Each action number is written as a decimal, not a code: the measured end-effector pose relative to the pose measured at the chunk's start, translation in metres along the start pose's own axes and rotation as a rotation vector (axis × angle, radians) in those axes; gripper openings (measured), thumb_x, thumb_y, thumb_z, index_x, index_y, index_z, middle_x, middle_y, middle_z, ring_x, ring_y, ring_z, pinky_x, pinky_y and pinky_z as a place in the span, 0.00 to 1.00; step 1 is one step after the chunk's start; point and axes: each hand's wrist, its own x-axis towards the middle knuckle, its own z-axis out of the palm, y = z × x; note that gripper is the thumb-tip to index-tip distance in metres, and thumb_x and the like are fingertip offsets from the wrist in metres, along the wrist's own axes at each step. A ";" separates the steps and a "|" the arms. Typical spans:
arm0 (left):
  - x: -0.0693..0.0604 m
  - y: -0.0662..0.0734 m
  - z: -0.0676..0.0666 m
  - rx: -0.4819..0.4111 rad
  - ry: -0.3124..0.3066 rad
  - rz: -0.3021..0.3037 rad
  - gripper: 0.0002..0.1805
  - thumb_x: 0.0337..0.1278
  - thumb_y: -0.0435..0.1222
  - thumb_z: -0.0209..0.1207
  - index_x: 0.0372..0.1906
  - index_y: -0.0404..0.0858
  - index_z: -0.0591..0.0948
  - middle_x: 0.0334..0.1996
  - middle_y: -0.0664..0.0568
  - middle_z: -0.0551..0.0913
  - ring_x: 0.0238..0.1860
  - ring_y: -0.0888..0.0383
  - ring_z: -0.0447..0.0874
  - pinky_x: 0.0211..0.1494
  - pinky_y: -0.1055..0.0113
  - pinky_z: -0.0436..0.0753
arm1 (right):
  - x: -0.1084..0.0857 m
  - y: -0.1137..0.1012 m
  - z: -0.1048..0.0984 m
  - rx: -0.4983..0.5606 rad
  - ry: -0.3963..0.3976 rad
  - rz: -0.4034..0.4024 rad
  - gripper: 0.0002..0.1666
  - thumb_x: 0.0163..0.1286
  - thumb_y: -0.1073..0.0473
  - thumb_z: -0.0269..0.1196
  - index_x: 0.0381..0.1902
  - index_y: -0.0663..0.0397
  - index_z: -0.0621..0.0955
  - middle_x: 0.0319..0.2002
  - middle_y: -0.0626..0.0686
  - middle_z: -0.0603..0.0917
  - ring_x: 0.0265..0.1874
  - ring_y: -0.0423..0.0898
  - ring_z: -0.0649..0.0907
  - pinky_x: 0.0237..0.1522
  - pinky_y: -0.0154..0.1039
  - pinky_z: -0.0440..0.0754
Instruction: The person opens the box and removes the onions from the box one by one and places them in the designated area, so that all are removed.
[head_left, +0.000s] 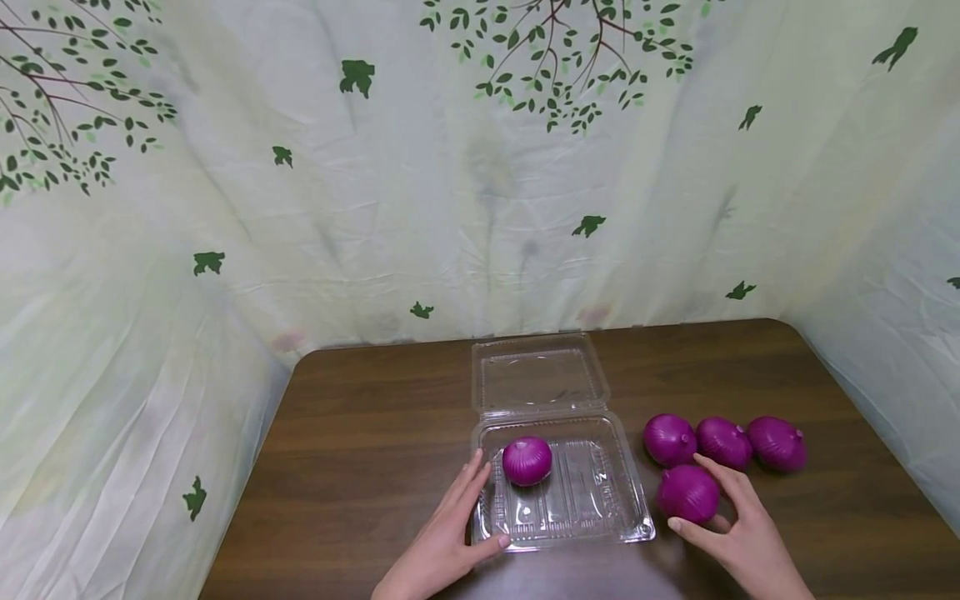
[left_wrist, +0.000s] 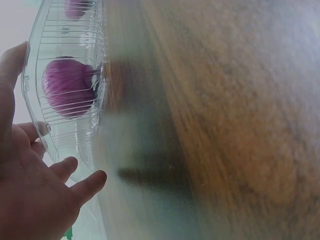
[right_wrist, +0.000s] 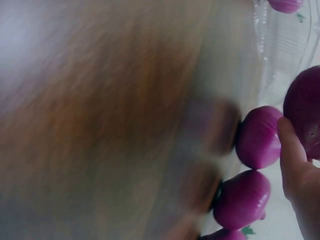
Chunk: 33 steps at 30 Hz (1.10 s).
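Note:
My right hand [head_left: 742, 533] grips a purple onion [head_left: 687, 493] between thumb and fingers. In the right wrist view that onion [right_wrist: 305, 110] is raised off the table, higher than the onions beside it. A clear plastic clamshell container [head_left: 600, 533] lies unfolded at the middle, its lid [head_left: 540, 375] laid back. One purple onion [head_left: 527, 461] sits inside, toward the left. My left hand [head_left: 446, 533] rests against the container's front left corner, thumb on the front rim, fingers extended along the left side. In the left wrist view, the fingers [left_wrist: 90, 187] are spread.
Three more purple onions, a left one [head_left: 670, 439], a middle one [head_left: 723, 442] and a right one [head_left: 777, 443], stand in a row right of the container. Everything rests on a brown wooden table [head_left: 360, 450]. A leaf-patterned curtain [head_left: 450, 208] hangs behind and at both sides.

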 end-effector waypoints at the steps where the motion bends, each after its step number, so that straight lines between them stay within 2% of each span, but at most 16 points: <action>1: 0.000 0.000 0.000 0.000 0.001 0.000 0.52 0.55 0.60 0.63 0.79 0.45 0.54 0.79 0.59 0.42 0.76 0.45 0.45 0.68 0.38 0.61 | 0.000 0.002 -0.001 -0.026 -0.009 0.002 0.51 0.52 0.57 0.78 0.71 0.51 0.67 0.61 0.52 0.64 0.49 0.31 0.73 0.43 0.32 0.82; 5: 0.000 0.000 0.000 -0.003 0.001 -0.002 0.52 0.55 0.58 0.65 0.79 0.45 0.54 0.79 0.60 0.41 0.76 0.45 0.45 0.68 0.38 0.61 | 0.001 0.009 -0.003 -0.084 -0.038 0.024 0.50 0.49 0.55 0.80 0.68 0.52 0.69 0.60 0.56 0.65 0.49 0.47 0.78 0.42 0.45 0.85; 7: 0.000 0.000 0.000 -0.007 0.000 -0.003 0.52 0.55 0.57 0.65 0.79 0.45 0.54 0.79 0.59 0.41 0.76 0.45 0.45 0.67 0.38 0.60 | 0.002 0.013 -0.004 -0.094 -0.043 0.014 0.50 0.47 0.55 0.81 0.66 0.53 0.69 0.59 0.58 0.65 0.48 0.54 0.78 0.41 0.48 0.85; 10: 0.000 0.000 0.000 -0.009 -0.001 -0.002 0.52 0.55 0.56 0.66 0.79 0.45 0.54 0.79 0.58 0.42 0.76 0.44 0.45 0.67 0.37 0.61 | 0.003 0.017 -0.006 -0.124 -0.051 -0.015 0.50 0.45 0.55 0.81 0.64 0.54 0.70 0.57 0.57 0.67 0.47 0.50 0.79 0.39 0.46 0.85; 13: 0.000 0.000 0.000 -0.009 -0.001 0.002 0.52 0.56 0.56 0.65 0.79 0.44 0.53 0.79 0.57 0.42 0.76 0.44 0.45 0.67 0.37 0.61 | 0.004 0.019 -0.008 -0.213 -0.061 -0.035 0.50 0.44 0.49 0.82 0.63 0.54 0.71 0.57 0.56 0.72 0.47 0.48 0.79 0.42 0.48 0.84; 18: 0.000 0.001 -0.001 -0.017 -0.006 -0.002 0.52 0.56 0.58 0.65 0.79 0.44 0.54 0.79 0.58 0.41 0.76 0.45 0.44 0.67 0.38 0.60 | 0.007 0.021 -0.011 -0.308 -0.114 -0.010 0.52 0.45 0.40 0.79 0.65 0.52 0.70 0.58 0.61 0.76 0.52 0.60 0.78 0.46 0.61 0.77; 22: -0.001 0.001 -0.001 -0.021 -0.010 -0.013 0.52 0.55 0.60 0.63 0.78 0.44 0.54 0.79 0.60 0.41 0.76 0.46 0.44 0.67 0.38 0.61 | 0.009 0.022 -0.013 -0.281 -0.153 0.042 0.53 0.47 0.40 0.78 0.66 0.52 0.68 0.58 0.66 0.76 0.52 0.64 0.80 0.46 0.60 0.78; 28: -0.001 0.000 0.000 -0.018 -0.010 -0.016 0.52 0.56 0.61 0.62 0.78 0.44 0.54 0.79 0.60 0.41 0.77 0.49 0.43 0.67 0.38 0.61 | 0.010 0.023 -0.017 -0.214 -0.247 0.190 0.53 0.54 0.43 0.75 0.69 0.54 0.62 0.58 0.74 0.73 0.52 0.66 0.80 0.47 0.57 0.79; 33: -0.001 -0.001 0.001 -0.018 -0.007 -0.015 0.51 0.56 0.59 0.64 0.78 0.44 0.54 0.79 0.61 0.41 0.77 0.49 0.44 0.67 0.38 0.61 | 0.012 0.023 -0.017 -0.192 -0.273 0.207 0.53 0.56 0.44 0.74 0.71 0.55 0.60 0.60 0.76 0.70 0.52 0.68 0.79 0.48 0.58 0.80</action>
